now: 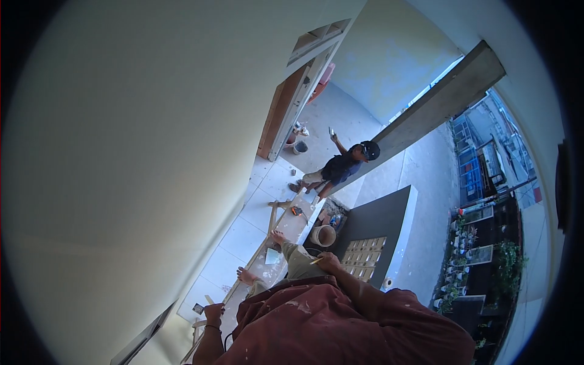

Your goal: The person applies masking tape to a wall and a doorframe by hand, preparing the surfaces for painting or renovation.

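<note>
Stick (316, 261) being pinched in right hand (329, 262) near bucket (323, 235), left hand (213, 314) gripping ladder rail (243, 277), co-worker (338, 167) standing far off

The view is tilted hard, a pale wall filling the left. The person in a paint-flecked red shirt (328, 322) sits on a long plank (286, 234) above the tiled floor (243, 234). Their right hand (328, 261) grips a thin pencil-like stick (316, 261) by the knee; the left hand (214, 313) closes around a small pale piece (209, 299). A bucket (323, 235) stands near. Further off, another person (340, 167) reaches an arm toward the wall
</note>
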The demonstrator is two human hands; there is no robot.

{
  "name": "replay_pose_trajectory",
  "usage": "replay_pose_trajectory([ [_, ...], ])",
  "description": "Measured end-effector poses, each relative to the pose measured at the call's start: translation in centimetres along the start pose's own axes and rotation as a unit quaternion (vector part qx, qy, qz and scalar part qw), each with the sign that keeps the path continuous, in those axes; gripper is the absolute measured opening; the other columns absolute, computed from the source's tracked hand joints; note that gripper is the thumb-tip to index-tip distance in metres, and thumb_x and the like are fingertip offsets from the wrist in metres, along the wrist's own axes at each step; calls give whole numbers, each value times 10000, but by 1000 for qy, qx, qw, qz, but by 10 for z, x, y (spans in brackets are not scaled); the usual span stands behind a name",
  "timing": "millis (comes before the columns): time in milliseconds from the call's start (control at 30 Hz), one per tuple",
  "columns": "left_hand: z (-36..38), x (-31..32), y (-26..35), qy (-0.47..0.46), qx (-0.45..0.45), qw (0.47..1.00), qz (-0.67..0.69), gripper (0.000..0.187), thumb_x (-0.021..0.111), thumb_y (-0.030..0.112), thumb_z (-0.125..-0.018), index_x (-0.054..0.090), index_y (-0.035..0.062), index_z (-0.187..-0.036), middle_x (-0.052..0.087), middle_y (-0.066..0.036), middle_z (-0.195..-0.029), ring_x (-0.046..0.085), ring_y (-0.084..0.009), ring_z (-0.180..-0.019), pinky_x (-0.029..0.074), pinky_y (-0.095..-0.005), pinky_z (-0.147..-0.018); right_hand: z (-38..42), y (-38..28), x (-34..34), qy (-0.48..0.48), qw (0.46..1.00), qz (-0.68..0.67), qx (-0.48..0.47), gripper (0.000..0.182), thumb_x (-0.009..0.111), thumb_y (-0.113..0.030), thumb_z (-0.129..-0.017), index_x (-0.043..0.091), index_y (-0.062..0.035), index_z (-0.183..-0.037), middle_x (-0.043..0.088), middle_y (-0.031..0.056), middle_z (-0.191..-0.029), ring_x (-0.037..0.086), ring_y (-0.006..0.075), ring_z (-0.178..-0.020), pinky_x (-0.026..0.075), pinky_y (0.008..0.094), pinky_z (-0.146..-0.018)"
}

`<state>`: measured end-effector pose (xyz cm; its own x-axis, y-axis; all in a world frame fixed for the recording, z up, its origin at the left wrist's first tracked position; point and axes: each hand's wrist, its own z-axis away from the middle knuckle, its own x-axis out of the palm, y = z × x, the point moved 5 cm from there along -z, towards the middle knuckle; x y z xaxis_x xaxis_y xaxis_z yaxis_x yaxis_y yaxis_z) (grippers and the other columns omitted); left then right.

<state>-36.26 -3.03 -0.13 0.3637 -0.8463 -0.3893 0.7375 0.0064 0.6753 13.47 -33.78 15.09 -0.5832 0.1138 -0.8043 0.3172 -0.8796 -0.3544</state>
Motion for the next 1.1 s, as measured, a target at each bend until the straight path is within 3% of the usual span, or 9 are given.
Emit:
replay_pose_trajectory([
  [100,1,-3,-1,3,-19,998,57,239,629,124,-909,801,82,-1070,776,-103,-858,743,-148,-683,583,-300,-632,3,-6,-5,-8,1000,9,3,297,731,-383,-865,797,-125,-997,759,147,-1059,715,338,-1032,567,440,-904],
  [200,12,-10,14,18,-139,967,214,222,625,137,-926,806,60,-1031,770,-109,-835,741,-156,-670,578,-296,-607,1,0,0,-3,1000,3,-4,278,727,-364,-864,799,-132,-1001,761,147,-1047,719,342,-1019,568,442,-900],
  [233,13,-13,17,16,-103,982,158,214,625,129,-927,806,29,-981,762,-107,-810,741,-172,-665,565,-290,-583,-1,1,1,-4,1000,11,-4,257,715,-328,-859,799,-136,-1007,761,152,-1047,721,346,-1014,571,443,-897],
  [433,18,-12,20,29,-166,953,252,212,624,119,-921,809,29,-974,772,-119,-838,745,-183,-668,564,-291,-589,7,-10,-9,-25,1000,1,20,352,639,-364,-867,783,-116,-1070,740,166,-1138,694,373,-1087,555,469,-948],
  [533,13,-10,9,15,-113,978,174,209,635,118,-906,808,23,-971,773,-120,-839,745,-192,-669,561,-291,-588,1,-2,-2,-25,999,12,15,353,633,-356,-866,783,-118,-1078,737,168,-1154,692,373,-1095,554,468,-954],
  [733,16,-6,12,16,-175,958,228,232,615,150,-926,813,52,-999,775,-112,-841,747,-169,-685,566,-291,-615,4,-8,-7,-39,999,16,12,347,624,-337,-863,783,-119,-1081,732,177,-1166,691,375,-1097,553,471,-955],
  [867,12,-9,12,-13,-50,996,69,244,601,144,-941,809,61,-1039,780,-109,-863,753,-160,-704,575,-289,-635,-1,4,2,-16,1000,9,16,271,695,-330,-863,803,-156,-1041,758,139,-1102,716,334,-1054,569,433,-924],
  [933,3,-5,0,-10,34,998,-44,247,600,140,-946,805,60,-1057,782,-110,-875,755,-159,-711,580,-288,-641,2,-2,-3,-27,999,1,25,318,651,-335,-859,791,-128,-1056,746,168,-1122,702,373,-1069,559,465,-941],
  [1100,6,-6,4,1,-47,997,62,241,604,132,-945,801,45,-1054,785,-113,-890,757,-169,-713,582,-291,-644,3,-7,-7,-30,999,3,23,340,633,-336,-861,784,-113,-1068,741,192,-1124,697,396,-1075,555,480,-948],
])
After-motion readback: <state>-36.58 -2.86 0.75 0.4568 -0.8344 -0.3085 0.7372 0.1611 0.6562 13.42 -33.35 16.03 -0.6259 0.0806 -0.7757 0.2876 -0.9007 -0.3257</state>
